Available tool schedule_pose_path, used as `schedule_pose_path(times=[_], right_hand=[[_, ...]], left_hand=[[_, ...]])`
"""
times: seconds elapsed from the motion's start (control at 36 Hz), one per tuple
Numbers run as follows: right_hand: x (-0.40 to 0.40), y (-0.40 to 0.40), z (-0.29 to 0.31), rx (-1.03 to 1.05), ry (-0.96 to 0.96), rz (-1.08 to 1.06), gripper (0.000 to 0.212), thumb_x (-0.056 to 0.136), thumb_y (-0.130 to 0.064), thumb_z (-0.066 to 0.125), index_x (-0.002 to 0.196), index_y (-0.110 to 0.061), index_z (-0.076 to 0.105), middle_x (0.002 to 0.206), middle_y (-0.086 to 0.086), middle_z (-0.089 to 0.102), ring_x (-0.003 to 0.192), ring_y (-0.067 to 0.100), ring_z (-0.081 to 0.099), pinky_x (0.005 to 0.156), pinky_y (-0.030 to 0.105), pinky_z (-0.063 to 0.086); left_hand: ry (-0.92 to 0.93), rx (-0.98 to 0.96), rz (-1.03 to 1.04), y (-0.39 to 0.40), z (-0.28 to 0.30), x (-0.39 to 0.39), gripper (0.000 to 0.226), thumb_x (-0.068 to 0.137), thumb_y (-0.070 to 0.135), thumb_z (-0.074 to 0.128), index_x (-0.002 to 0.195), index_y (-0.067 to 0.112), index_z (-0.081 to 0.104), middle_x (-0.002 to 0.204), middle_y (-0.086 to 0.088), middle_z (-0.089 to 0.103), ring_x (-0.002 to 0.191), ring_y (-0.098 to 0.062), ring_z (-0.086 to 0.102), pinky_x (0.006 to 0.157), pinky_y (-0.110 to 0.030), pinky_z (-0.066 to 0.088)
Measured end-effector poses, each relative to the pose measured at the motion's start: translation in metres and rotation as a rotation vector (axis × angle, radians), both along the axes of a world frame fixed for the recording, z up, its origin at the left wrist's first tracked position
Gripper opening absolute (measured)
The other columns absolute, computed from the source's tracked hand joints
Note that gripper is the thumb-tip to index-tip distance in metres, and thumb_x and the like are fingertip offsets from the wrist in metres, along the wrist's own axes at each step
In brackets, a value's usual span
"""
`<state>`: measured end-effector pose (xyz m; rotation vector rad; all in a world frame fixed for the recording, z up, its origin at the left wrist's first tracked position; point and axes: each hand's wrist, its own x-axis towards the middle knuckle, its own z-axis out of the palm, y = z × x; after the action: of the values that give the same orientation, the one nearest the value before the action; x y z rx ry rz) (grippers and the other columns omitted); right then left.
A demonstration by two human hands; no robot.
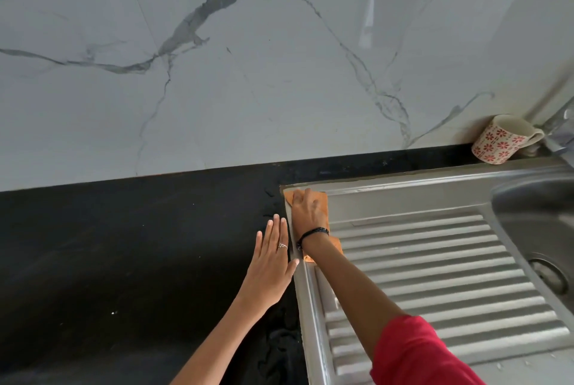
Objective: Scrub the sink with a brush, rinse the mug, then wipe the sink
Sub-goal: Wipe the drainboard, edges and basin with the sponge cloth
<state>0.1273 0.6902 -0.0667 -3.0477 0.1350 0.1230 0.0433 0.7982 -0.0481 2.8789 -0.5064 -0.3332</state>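
Note:
My right hand (306, 210) presses an orange cloth (323, 200) flat onto the far left corner of the steel sink's ribbed drainboard (419, 260). Part of the cloth shows under my wrist too. My left hand (270, 257) lies flat with fingers apart on the black counter (124, 260), right beside the sink's left rim. A white mug with red flower print (500, 144) stands on the counter at the back right, by the wall. The sink bowl (534, 229) with its drain lies at the right edge. No brush is in view.
A white marble-patterned wall (248, 58) rises behind the counter. A metal tap (559, 133) shows partly at the right edge, next to the mug. Water drops sit on the counter near the sink's left corner.

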Motion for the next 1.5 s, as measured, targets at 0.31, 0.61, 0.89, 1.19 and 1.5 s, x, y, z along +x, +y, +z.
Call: schedule_pose_path(times=[0.31, 0.61, 0.89, 1.19, 1.5], right_hand=[[-0.01, -0.045, -0.002, -0.074, -0.005, -0.105, 0.047, 0.099, -0.013, 0.037, 0.143, -0.008, 0.022, 0.135, 0.018, 0.033, 0.102, 0.026, 0.055, 0.075, 0.031, 0.049], [-0.031, -0.108, 0.043, 0.06, -0.05, -0.291, 0.044, 0.096, -0.008, 0.037, 0.139, -0.01, 0.035, 0.136, 0.019, 0.034, 0.119, 0.036, 0.047, 0.097, 0.042, 0.044], [-0.067, -0.064, 0.012, 0.086, 0.225, 0.18, 0.069, 0.089, -0.06, 0.01, 0.149, -0.027, 0.006, 0.157, 0.001, 0.003, 0.141, 0.029, 0.015, 0.109, 0.054, 0.022], [-0.068, -0.051, -0.019, 0.006, 0.09, 0.203, 0.097, 0.06, -0.06, -0.04, 0.148, -0.035, -0.008, 0.158, -0.004, -0.008, 0.146, 0.025, -0.007, 0.11, 0.063, -0.002], [-0.04, -0.063, -0.023, 0.048, 0.116, 0.198, 0.056, 0.099, -0.047, 0.014, 0.148, -0.031, -0.01, 0.157, -0.004, -0.015, 0.145, 0.025, -0.012, 0.109, 0.064, -0.007]], left_hand=[[0.011, -0.038, -0.052, -0.005, 0.008, -0.003, 0.072, 0.102, 0.032, 0.028, 0.133, 0.01, -0.032, 0.141, -0.005, -0.038, 0.131, -0.016, -0.034, 0.108, -0.031, -0.022], [0.039, -0.116, -0.025, 0.004, 0.019, -0.025, 0.074, 0.101, 0.033, 0.031, 0.132, 0.01, -0.032, 0.14, -0.004, -0.038, 0.131, -0.016, -0.033, 0.109, -0.031, -0.02], [0.009, -0.179, -0.008, -0.008, 0.027, -0.04, 0.075, 0.101, 0.033, 0.032, 0.132, 0.011, -0.032, 0.141, -0.004, -0.039, 0.131, -0.015, -0.034, 0.107, -0.03, -0.022], [0.0, -0.126, 0.028, -0.01, 0.018, -0.043, 0.069, 0.102, 0.026, 0.028, 0.136, 0.009, -0.03, 0.142, -0.005, -0.038, 0.131, -0.016, -0.035, 0.11, -0.033, -0.022], [0.01, -0.012, 0.04, -0.059, 0.01, -0.033, 0.069, 0.098, 0.043, 0.015, 0.134, 0.01, -0.033, 0.14, -0.005, -0.04, 0.127, -0.017, -0.04, 0.115, -0.037, -0.016]])
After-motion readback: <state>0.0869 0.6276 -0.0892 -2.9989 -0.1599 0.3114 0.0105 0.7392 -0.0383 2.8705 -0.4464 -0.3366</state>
